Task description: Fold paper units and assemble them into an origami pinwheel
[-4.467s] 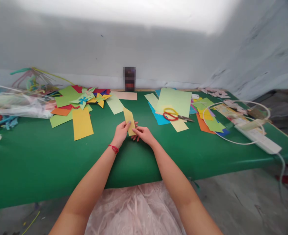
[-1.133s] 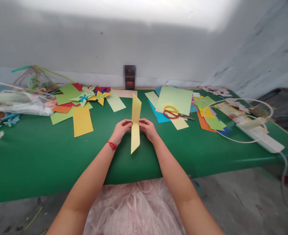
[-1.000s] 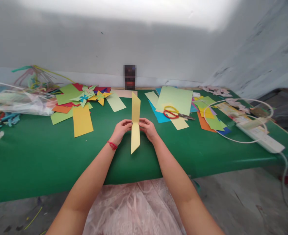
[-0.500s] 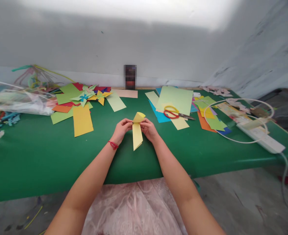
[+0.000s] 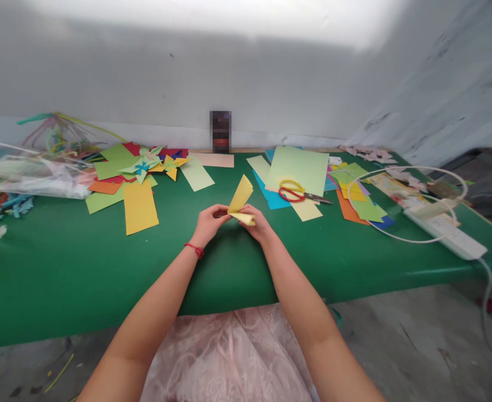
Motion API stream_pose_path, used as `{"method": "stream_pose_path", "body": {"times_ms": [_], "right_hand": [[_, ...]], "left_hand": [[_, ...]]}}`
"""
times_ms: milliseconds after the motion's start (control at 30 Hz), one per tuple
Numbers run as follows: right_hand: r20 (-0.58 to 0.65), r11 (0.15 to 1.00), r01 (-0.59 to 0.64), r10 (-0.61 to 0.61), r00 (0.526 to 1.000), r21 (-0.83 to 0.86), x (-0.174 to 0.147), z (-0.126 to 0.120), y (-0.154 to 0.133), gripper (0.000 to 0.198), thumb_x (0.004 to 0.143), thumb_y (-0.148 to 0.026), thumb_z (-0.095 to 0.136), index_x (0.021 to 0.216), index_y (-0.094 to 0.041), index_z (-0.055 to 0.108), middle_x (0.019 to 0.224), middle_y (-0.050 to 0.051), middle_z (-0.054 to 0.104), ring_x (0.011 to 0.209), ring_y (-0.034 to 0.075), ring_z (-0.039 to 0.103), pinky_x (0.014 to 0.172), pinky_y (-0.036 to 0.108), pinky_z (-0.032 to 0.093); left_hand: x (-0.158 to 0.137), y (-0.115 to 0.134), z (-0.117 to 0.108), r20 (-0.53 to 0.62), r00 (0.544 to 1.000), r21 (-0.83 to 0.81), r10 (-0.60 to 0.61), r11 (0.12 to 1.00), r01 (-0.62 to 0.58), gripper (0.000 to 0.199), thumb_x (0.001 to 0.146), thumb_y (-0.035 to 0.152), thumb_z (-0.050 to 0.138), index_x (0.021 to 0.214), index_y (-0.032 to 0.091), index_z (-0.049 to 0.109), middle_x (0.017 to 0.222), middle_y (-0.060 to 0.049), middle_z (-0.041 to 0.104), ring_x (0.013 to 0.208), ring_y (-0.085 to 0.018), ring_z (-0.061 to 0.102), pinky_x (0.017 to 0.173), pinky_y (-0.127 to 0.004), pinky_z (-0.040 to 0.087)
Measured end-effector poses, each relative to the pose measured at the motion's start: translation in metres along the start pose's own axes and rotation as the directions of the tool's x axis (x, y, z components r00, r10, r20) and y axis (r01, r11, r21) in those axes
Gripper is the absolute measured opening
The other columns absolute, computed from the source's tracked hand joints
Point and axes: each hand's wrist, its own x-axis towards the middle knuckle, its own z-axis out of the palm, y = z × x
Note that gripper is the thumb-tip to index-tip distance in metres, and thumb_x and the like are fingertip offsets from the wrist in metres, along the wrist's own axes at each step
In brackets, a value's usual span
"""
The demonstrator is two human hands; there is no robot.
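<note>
A folded piece of yellow paper (image 5: 241,194) is held above the green table between both hands. My left hand (image 5: 210,223) pinches its left end with thumb and fingers; a red string bracelet circles that wrist. On the other side, my right hand (image 5: 257,223) grips the paper, its fingers partly covered by the lower fold. One flap stands up and slants to the right, while the other points right across the right hand. Red-and-yellow-handled scissors (image 5: 295,191) lie on paper sheets to the right.
Coloured papers and folded paper flowers (image 5: 143,166) lie at the back left, beside clear plastic bags (image 5: 40,176). A pale green sheet (image 5: 300,167) is behind the scissors. A white power strip (image 5: 447,234) with a looped cable occupies the right side. A dark pixelated object (image 5: 221,132) stands against the wall.
The yellow paper has turned in my hands. Its lower flap, which hung down toward me, now points right, and the upper flap stands taller. My hands stay in nearly the same place.
</note>
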Motion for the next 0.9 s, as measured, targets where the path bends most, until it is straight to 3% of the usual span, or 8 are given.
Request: {"method": "stream_pose_path", "body": {"times_ms": [200, 500, 700, 900], "right_hand": [[0.079, 0.998, 0.005, 0.000, 0.997, -0.065, -0.0049, 0.0034, -0.0019, 0.011, 0.061, -0.021, 0.061, 0.070, -0.019, 0.055, 0.059, -0.001, 0.063, 0.052, 0.010, 0.055, 0.050, 0.022, 0.043], [0.057, 0.981, 0.157, -0.151, 0.987, -0.112, -0.0057, 0.0079, -0.0062, 0.025, 0.068, -0.038, 0.058, 0.084, -0.020, 0.064, 0.085, 0.001, 0.063, 0.059, 0.009, 0.051, 0.043, 0.019, 0.038], [0.021, 0.836, 0.343, -0.371, 0.928, -0.429, -0.0075, 0.0078, -0.0023, 0.029, 0.068, -0.048, 0.063, 0.075, -0.020, 0.064, 0.064, -0.003, 0.055, 0.051, 0.008, 0.042, 0.045, 0.022, 0.033], [-0.026, 0.832, 0.326, -0.377, 0.926, -0.449, -0.0062, 0.0045, 0.0019, 0.036, 0.067, -0.052, 0.063, 0.056, -0.018, 0.058, 0.051, -0.005, 0.047, 0.047, 0.008, 0.034, 0.044, 0.023, 0.028]], "left_hand": [[0.0031, -0.0046, -0.0016, -0.070, 0.996, -0.042, -0.049, 0.998, 0.046, 0.024, 0.059, 0.035, 0.074, 0.071, 0.016, 0.065, 0.067, -0.002, 0.066, 0.065, -0.016, 0.062, 0.072, -0.033, 0.050], [0.0021, -0.0037, -0.0009, -0.002, 0.988, -0.105, -0.153, 0.983, 0.152, 0.033, 0.059, 0.041, 0.075, 0.074, 0.014, 0.065, 0.069, -0.004, 0.068, 0.063, -0.017, 0.064, 0.072, -0.036, 0.052], [-0.0020, -0.0006, 0.0013, 0.110, 0.976, -0.060, -0.190, 0.978, 0.197, 0.031, 0.059, 0.040, 0.075, 0.071, 0.014, 0.064, 0.066, -0.004, 0.067, 0.061, -0.015, 0.063, 0.068, -0.031, 0.053], [-0.0042, -0.0034, 0.0048, 0.227, 0.950, -0.028, -0.216, 0.973, 0.228, 0.030, 0.060, 0.039, 0.075, 0.069, 0.014, 0.062, 0.063, -0.004, 0.066, 0.060, -0.016, 0.064, 0.061, -0.028, 0.053]]}}
